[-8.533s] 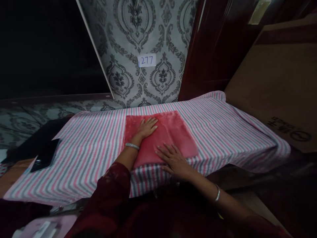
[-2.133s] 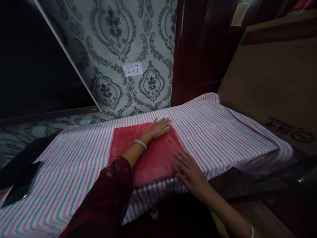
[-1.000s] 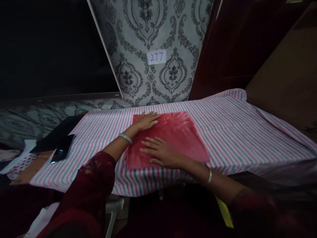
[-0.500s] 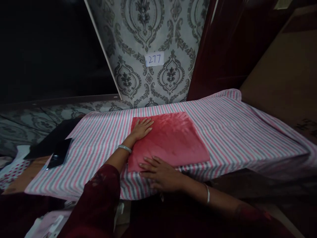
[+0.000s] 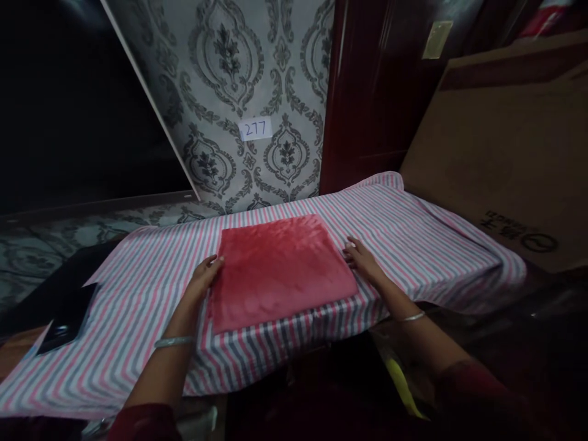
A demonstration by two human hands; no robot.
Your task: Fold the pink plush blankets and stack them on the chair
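Note:
A flat red plush cloth (image 5: 280, 269), roughly square and possibly folded or a cushion cover, lies on a striped sheet (image 5: 156, 306). My left hand (image 5: 204, 277) is at its left edge, thumb and fingers apart and slightly bent; whether it touches the edge is hard to tell. On the opposite side, my right hand (image 5: 362, 260) is just past the right edge, its fingers loosely curved with nothing visible in them. The cloth's upper part shows ruffled, lighter pile, while the lower part looks smoother.
A black phone or tablet (image 5: 68, 324) rests at the sheet's left end. The dark TV screen (image 5: 87, 104) is at the upper left. A paper label marked 277 (image 5: 255, 128) is on the patterned wall. The large cardboard box (image 5: 500, 141) stands at the right.
Both hands have left the cloth's upper surface and moved apart to its left and right sides. The view has shifted, showing more of the cardboard box.

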